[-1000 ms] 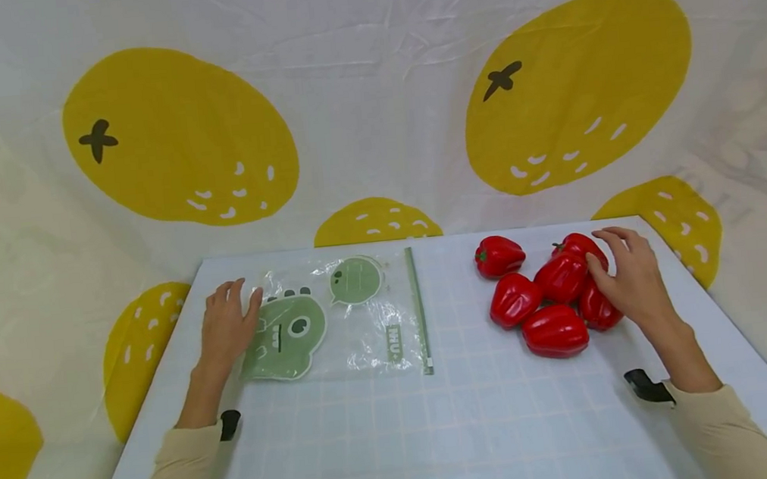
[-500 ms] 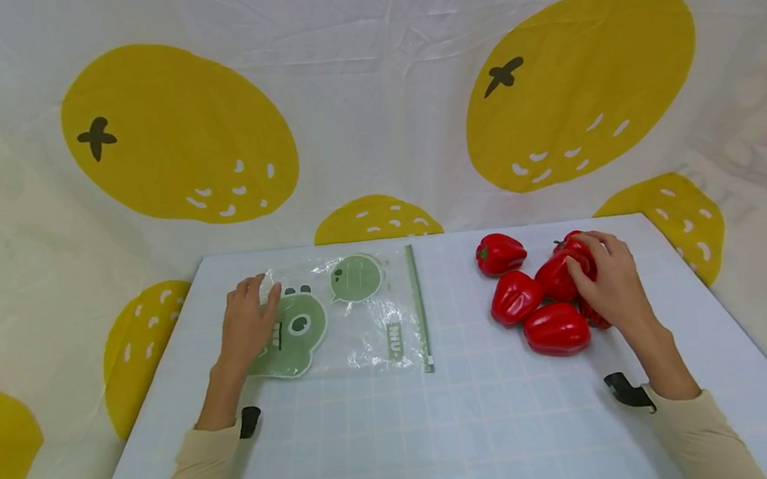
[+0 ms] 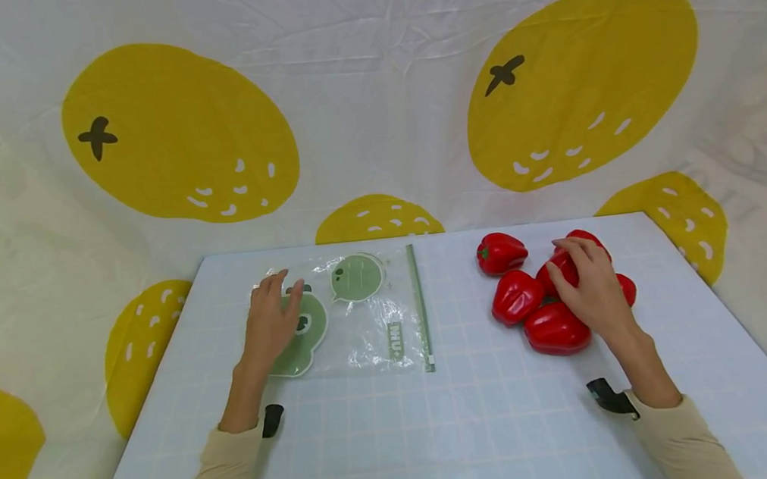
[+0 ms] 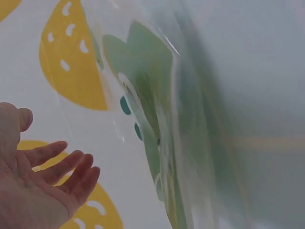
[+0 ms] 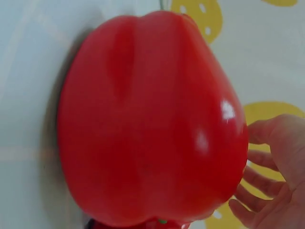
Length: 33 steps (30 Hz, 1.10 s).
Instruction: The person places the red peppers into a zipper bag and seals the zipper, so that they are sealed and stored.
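A clear slider bag (image 3: 358, 340) with a green monster print lies flat at the left of the table, its green slider strip (image 3: 420, 305) facing right. My left hand (image 3: 270, 322) is over the bag's left part, fingers loosely spread and holding nothing; the left wrist view shows its palm (image 4: 38, 195) apart from the plastic. Several red bell peppers (image 3: 557, 328) lie clustered at the right. Above the back of the cluster is my right hand (image 3: 592, 290), thumb and fingers relaxed, hiding parts of the peppers. One large pepper (image 5: 152, 119) fills the right wrist view and covers some fingertips.
A white table (image 3: 401, 436) with a faint grid carries everything. Behind it hangs a pale cloth (image 3: 378, 103) with yellow fruit prints. A single bell pepper (image 3: 501, 253) lies at the cluster's back left. Black wrist mounts (image 3: 609, 396) stick out by both sleeves.
My left hand has shifted right, further over the bag's monster print. My right hand has moved left across the peppers, uncovering the ones at the right. The bag and peppers look unmoved.
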Each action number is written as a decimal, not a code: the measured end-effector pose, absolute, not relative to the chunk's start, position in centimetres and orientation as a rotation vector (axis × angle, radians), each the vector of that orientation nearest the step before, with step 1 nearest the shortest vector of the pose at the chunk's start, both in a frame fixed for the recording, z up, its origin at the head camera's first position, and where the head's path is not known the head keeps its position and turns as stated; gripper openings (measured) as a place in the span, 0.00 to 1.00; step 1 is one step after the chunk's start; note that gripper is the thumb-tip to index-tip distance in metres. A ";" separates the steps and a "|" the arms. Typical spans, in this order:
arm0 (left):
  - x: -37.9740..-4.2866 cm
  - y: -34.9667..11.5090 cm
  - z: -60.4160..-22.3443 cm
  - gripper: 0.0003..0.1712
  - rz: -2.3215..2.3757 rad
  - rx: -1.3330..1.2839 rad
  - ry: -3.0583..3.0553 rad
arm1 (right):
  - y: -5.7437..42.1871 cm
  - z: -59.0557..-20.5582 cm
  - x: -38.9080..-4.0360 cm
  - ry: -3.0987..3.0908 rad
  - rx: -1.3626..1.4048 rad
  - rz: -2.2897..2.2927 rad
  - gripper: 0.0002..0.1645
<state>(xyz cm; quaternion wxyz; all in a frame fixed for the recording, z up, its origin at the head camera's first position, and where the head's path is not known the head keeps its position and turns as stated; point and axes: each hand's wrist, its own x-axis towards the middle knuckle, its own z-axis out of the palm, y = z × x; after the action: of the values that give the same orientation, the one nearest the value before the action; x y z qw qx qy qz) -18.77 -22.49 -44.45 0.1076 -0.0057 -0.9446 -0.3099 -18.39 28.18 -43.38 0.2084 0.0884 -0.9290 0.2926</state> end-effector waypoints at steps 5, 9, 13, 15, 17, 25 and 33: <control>-18.8 -21.4 -44.4 0.35 -0.982 -0.042 -2.743 | 27.1 -43.4 -18.3 -2.598 0.238 0.839 0.34; -18.7 -20.4 -44.3 0.34 -1.009 -0.054 -2.739 | 26.2 -43.5 -18.4 -2.585 0.259 0.843 0.33; -18.7 -19.4 -44.2 0.34 -1.014 -0.063 -2.750 | 25.3 -43.6 -18.5 -2.565 0.288 0.864 0.32; -18.7 -19.0 -44.1 0.34 -1.018 -0.066 -2.747 | 24.9 -43.6 -18.6 -2.561 0.298 0.876 0.32; -18.7 -18.5 -44.0 0.34 -1.025 -0.071 -2.742 | 24.5 -43.6 -18.7 -2.558 0.309 0.882 0.31; -18.8 -16.7 -43.8 0.32 -1.021 -0.080 -2.726 | 22.7 -43.9 -19.0 -2.523 0.367 0.934 0.32; -19.2 -15.4 -44.1 0.31 -1.073 -0.129 -2.699 | 21.2 -44.1 -19.3 -2.521 0.416 0.951 0.32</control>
<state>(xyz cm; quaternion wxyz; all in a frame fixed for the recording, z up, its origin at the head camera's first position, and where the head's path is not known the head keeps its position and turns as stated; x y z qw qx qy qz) -19.20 -15.44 -44.14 0.1170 -0.0439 -0.9220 -0.3665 -19.32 21.24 -44.14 0.2062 0.1495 -0.9047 0.3415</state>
